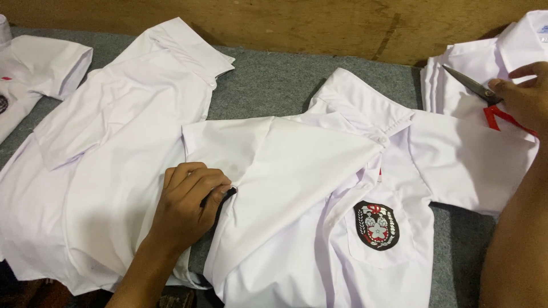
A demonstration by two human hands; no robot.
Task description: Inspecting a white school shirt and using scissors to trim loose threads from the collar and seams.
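Head view shows the left hand (191,199) curled knuckles-up on the middle white shirt (297,188), fingers (214,185) bunched narrow and pinching the sleeve edge, seemingly to pin the cloth flat on the grey counter (274,80). Something dark pokes out beneath them, perhaps a pen. At the right edge, the right hand (528,97) has its fingers closed around scissors (471,84) with red handles, blades pointing left over a stack of folded shirts (474,74). A badge (375,225) sits on the shirt's pocket.
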